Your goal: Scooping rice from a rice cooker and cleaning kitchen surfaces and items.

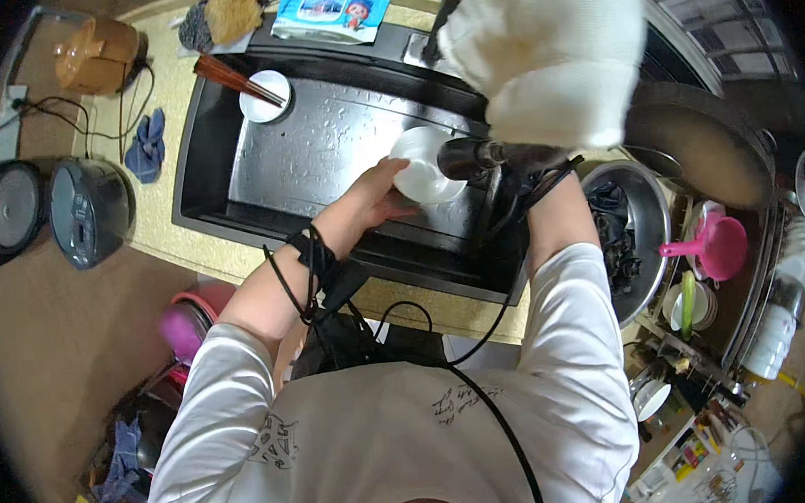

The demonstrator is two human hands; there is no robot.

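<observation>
My left hand holds a white bowl by its left rim, over the right part of the sink. A dark tap spout overlaps the bowl's right side from my viewpoint. My right forearm reaches up past the sink's right end. The right hand itself is hidden behind the spout and a hanging white cloth. In the sink's far left corner, a small white bowl has a bundle of brown chopsticks leaning across it.
A blue printed packet and a fluffy yellow cloth lie behind the sink. On the right stand a metal basin with dark cloth, a large wok and a pink ladle. A rice cooker is at the left. Black cables hang from both forearms.
</observation>
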